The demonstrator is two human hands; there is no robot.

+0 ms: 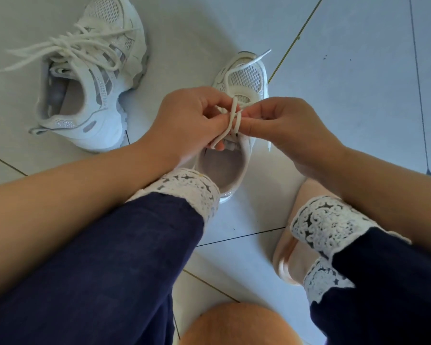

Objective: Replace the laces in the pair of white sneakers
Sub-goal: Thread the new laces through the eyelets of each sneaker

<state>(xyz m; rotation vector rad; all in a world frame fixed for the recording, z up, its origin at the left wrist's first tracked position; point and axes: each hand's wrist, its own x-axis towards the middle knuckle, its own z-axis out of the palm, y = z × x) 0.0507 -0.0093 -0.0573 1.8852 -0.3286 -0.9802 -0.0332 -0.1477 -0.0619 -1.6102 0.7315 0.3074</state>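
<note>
Pinching the lace (234, 115) with left hand (192, 118) and right hand (286, 123), above the near sneaker (246, 78). Off to the left, laced: other sneaker (97, 78).

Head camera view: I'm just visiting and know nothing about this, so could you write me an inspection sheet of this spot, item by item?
Surface: pale tiled floor, dark grout lines, a few specks.
Job's things: far sneaker at upper left, its loose laces threaded but untied; near sneaker between the feet, its white lace partly threaded.
Clutter: orange rounded object at the bottom edge; cannot tell what it is.
Grippers: left hand and right hand both pinch the white lace over the near sneaker.
Cables: nothing seen.
Surroundings: navy trousers with white lacy cuffs; pink slipper on the right foot.
</note>
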